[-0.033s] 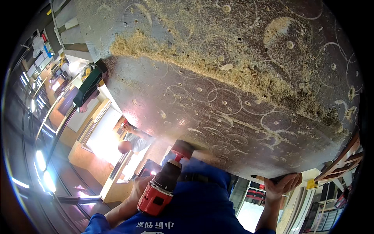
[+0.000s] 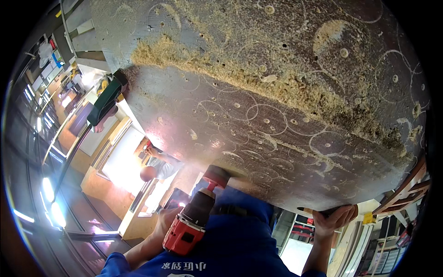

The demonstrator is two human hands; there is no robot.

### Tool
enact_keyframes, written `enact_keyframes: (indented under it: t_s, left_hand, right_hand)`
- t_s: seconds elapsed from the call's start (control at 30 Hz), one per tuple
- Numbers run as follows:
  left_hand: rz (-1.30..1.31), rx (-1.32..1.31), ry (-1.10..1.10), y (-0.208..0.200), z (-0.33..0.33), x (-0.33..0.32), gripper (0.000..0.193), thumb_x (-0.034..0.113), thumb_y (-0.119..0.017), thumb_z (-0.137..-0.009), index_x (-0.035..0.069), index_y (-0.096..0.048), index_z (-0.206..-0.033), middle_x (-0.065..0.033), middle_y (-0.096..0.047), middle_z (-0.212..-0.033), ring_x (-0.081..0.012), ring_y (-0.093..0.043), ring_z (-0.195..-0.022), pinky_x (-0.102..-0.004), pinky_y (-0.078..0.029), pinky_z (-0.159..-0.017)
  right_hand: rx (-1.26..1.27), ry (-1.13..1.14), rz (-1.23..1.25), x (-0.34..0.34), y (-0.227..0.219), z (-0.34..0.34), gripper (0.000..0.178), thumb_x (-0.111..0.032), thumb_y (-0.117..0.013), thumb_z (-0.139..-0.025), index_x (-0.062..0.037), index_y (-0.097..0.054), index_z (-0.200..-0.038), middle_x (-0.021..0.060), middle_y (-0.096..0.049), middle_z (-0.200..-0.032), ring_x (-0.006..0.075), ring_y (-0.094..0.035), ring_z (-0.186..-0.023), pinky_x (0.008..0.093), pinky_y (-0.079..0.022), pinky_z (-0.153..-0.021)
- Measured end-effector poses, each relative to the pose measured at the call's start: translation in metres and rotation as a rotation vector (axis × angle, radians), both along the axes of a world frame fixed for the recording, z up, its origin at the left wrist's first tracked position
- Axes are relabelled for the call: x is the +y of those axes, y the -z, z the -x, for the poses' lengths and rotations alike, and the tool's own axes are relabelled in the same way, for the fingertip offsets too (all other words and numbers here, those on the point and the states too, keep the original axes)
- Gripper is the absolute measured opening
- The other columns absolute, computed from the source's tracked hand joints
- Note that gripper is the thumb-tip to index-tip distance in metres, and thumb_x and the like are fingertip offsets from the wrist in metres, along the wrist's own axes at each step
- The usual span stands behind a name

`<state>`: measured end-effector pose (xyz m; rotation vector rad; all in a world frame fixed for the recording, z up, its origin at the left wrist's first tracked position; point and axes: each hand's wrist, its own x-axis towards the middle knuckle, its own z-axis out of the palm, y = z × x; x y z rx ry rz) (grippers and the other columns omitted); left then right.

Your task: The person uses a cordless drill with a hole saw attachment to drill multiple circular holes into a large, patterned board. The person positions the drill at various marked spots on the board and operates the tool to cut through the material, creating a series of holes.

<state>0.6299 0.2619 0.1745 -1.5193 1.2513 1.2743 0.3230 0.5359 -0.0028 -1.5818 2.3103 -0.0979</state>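
Note:
My left hand [image 2: 165,227] is closed round a red and black cordless drill [image 2: 187,231], its chuck pointing up toward the worktop. A round, dark-reddish head [image 2: 217,177] is fitted in the chuck, close to the near edge of the worktop; whether it touches is unclear. My right hand [image 2: 333,221] curls over a dark piece with a tan rim [image 2: 330,211] at the worktop's near right edge, and its kind cannot be made out. The brown worktop [image 2: 184,104] carries ring-shaped scratches and small holes. A long ridge of sawdust [image 2: 295,87] crosses it.
A dark green tool [image 2: 107,100] rests at the worktop's left corner. Beyond, on the left, another person [image 2: 161,168] bends over a bright surface. At the right edge stands a brown wooden frame [image 2: 408,191], with a yellow block [image 2: 368,218] below it.

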Motion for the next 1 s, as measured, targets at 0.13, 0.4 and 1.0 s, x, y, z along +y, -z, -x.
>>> enact_keyframes:
  t_s: [0.13, 0.4, 1.0]
  left_hand:
    - [0.01, 0.039, 0.012, 0.001, 0.009, -0.004, 0.033, 0.017, -0.08, -0.07, 0.004, -0.065, -0.098, -0.0075, -0.064, -0.07, -0.0183, -0.064, -0.059, -0.029, -0.049, -0.054]
    - [0.001, 0.046, -0.068, 0.002, 0.016, -0.006, 0.034, 0.02, -0.08, -0.07, 0.005, -0.065, -0.098, -0.0081, -0.065, -0.069, -0.0216, -0.065, -0.059, -0.0315, -0.051, -0.055]
    - [0.028, 0.05, 0.025, 0.004, 0.012, 0.0, 0.026, 0.018, -0.079, -0.072, 0.003, -0.063, -0.086, -0.0078, -0.063, -0.066, -0.0165, -0.063, -0.057, -0.0289, -0.049, -0.054]
  right_hand:
    - [0.005, -0.009, -0.004, -0.001, -0.001, 0.002, 0.095, -0.07, -0.035, -0.092, 0.0013, -0.015, -0.151, 0.0268, -0.055, -0.114, 0.0407, -0.056, -0.103, 0.0565, -0.04, -0.092]
    - [-0.03, 0.034, -0.02, -0.004, -0.002, 0.001, 0.096, -0.071, -0.041, -0.089, -0.0067, -0.01, -0.154, 0.02, -0.055, -0.108, 0.0344, -0.055, -0.095, 0.0549, -0.04, -0.087]
    - [0.004, -0.012, -0.012, 0.004, 0.001, 0.0, 0.099, -0.071, -0.04, -0.09, 0.0025, -0.014, -0.151, 0.0274, -0.055, -0.112, 0.0414, -0.055, -0.102, 0.0574, -0.039, -0.093]
